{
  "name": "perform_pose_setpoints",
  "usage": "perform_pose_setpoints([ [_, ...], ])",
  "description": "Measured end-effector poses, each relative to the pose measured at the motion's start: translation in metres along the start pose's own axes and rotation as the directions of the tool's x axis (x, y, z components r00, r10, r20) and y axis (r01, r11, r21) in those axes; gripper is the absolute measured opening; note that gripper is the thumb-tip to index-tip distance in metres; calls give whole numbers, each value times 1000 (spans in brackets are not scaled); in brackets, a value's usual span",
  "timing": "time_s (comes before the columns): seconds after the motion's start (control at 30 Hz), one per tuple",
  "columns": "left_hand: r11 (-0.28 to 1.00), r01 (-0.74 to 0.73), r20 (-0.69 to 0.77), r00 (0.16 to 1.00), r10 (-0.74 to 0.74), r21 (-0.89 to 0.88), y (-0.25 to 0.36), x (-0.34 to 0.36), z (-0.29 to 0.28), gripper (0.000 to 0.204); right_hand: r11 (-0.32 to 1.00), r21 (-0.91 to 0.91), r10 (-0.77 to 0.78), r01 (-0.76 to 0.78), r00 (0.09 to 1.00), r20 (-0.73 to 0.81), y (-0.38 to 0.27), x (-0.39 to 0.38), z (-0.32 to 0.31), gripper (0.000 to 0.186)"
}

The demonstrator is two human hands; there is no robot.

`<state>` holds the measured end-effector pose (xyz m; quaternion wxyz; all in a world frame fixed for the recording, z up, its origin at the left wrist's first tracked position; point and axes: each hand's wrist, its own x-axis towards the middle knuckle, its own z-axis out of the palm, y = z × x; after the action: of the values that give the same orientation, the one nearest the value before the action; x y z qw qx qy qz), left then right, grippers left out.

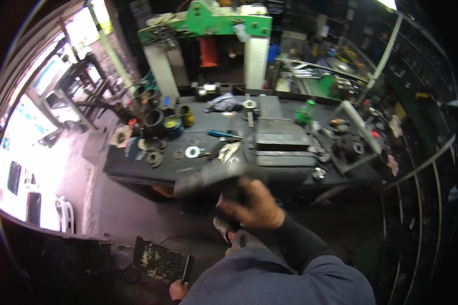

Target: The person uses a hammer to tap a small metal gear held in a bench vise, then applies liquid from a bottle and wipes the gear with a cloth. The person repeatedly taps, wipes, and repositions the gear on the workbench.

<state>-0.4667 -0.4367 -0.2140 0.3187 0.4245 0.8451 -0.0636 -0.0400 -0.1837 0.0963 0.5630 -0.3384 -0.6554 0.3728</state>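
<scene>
My right hand (259, 206) is in front of the bench, closed on a bulky dark grey metal thing (208, 180). That thing is smeared by motion, so its kind does not show. At the lower left, my left hand (177, 290) is closed at the lower end of a thin bar with a light edge (188, 268). Beside the bar is a dark flat board (160, 260) with worn yellowish patches. On the bench (132, 168), beyond my right hand, lie a pale ring (192, 152), a crumpled rag (230, 151) and a blue-handled screwdriver (224, 134).
A bench vise (282, 137) takes up the bench's middle right, with a green bottle (305, 113) behind it. Several cans and cylinders, one a yellow can (187, 116), stand at the left. A green press frame (208, 25) rises behind. My shoe (222, 229) is below the bench.
</scene>
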Motion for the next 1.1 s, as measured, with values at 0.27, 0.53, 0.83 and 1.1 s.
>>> perform_pose_setpoints([
  [0.27,568,-811,178,584,792,139,182,-20,4,26,942,-287,203,-174,977,72,-44,-140,-106,39],
  [0.53,192,-980,312,166,936,-55,432,-128,63,31,867,-360,199,-344,902,-384,-52,-256,-296,30],
  [0.83,226,-970,53,231,971,85,658,-179,113,16,664,-487,360,-568,813,-458,-58,-312,-469,32],
  [1.1,247,-929,136,292,947,276,752,-148,110,22,630,-469,518,-619,785,-340,-20,-312,-512,28],
])
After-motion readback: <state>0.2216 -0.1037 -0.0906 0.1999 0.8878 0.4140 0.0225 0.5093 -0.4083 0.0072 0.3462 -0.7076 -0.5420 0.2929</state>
